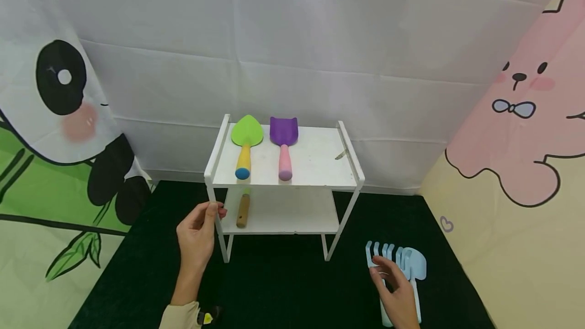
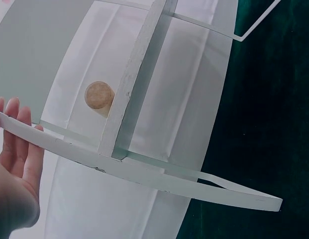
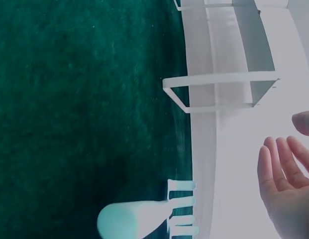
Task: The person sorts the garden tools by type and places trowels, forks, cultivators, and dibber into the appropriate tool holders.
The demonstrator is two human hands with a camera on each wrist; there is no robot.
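My left hand (image 1: 197,235) holds the front left leg of a white two-tier rack (image 1: 315,156). In the left wrist view the fingers of my left hand (image 2: 20,159) lie behind the white bar; its thumb is hidden there. On the top shelf lie a green hand trowel (image 1: 247,132) with a yellow and blue handle and a purple shovel (image 1: 284,132) with a pink handle. My right hand (image 1: 396,288) hovers, fingers loosely bent and holding nothing, by a light blue rake (image 1: 369,254) and a light blue shovel (image 1: 416,264). Gaps show between its thumb and fingers.
A wooden handle (image 1: 244,210) lies on the rack's lower shelf, its far end hidden under the top shelf. Dark green cloth (image 1: 283,288) covers the ground. White fabric (image 1: 320,39) hangs behind, with printed panels at both sides.
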